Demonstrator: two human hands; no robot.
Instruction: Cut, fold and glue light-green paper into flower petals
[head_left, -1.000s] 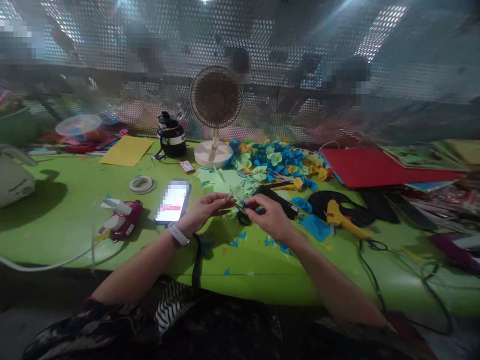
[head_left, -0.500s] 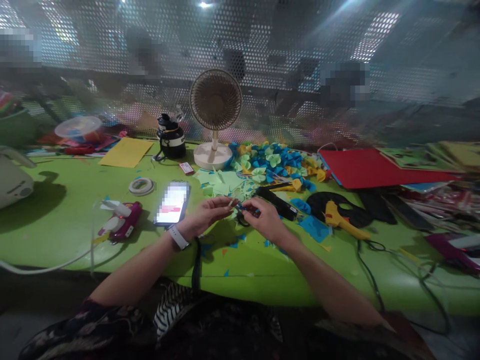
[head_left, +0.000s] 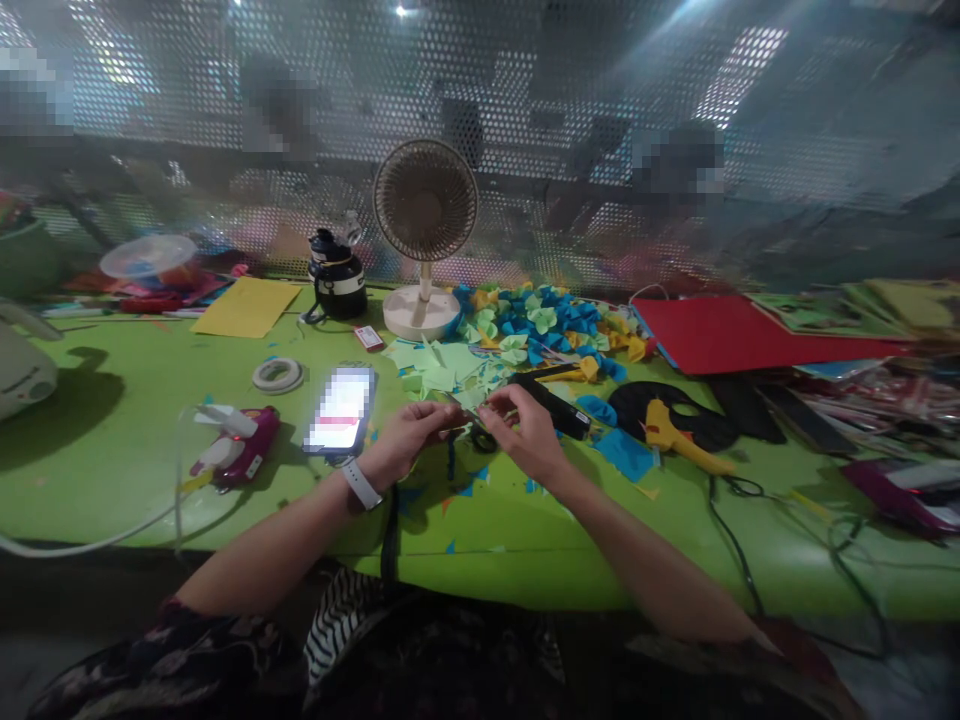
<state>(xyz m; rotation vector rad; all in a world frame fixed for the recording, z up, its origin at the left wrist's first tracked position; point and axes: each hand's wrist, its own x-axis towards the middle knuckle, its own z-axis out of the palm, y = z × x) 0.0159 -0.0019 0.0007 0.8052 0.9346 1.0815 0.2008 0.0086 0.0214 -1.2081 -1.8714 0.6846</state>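
My left hand [head_left: 409, 435], with a pale watch band at the wrist, is closed in a pinch on something thin and small that I cannot make out. Close to its right, my right hand [head_left: 529, 430] has bent fingers and thumb brought together; whatever lies between them is too small to tell. A narrow dark blue piece [head_left: 451, 455] shows just below the left fingertips. Behind both hands lie pale green paper pieces [head_left: 442, 365] and a heap of blue, green and yellow folded paper flowers [head_left: 547, 315]. A dark round handle-like thing [head_left: 482, 437] is partly hidden between the hands.
A phone [head_left: 341, 410], a tape roll [head_left: 277, 375] and a purple power strip [head_left: 244, 445] lie to the left. The fan [head_left: 421, 315] and a dark jug [head_left: 337, 285] stand behind. On the right are a yellow glue gun [head_left: 675, 435], its cable and red paper [head_left: 750, 335].
The left fingers have drawn slightly left and the right hand's fingers have shifted, widening the space between them. A dark blue piece now shows below the left fingertips. The view has moved slightly.
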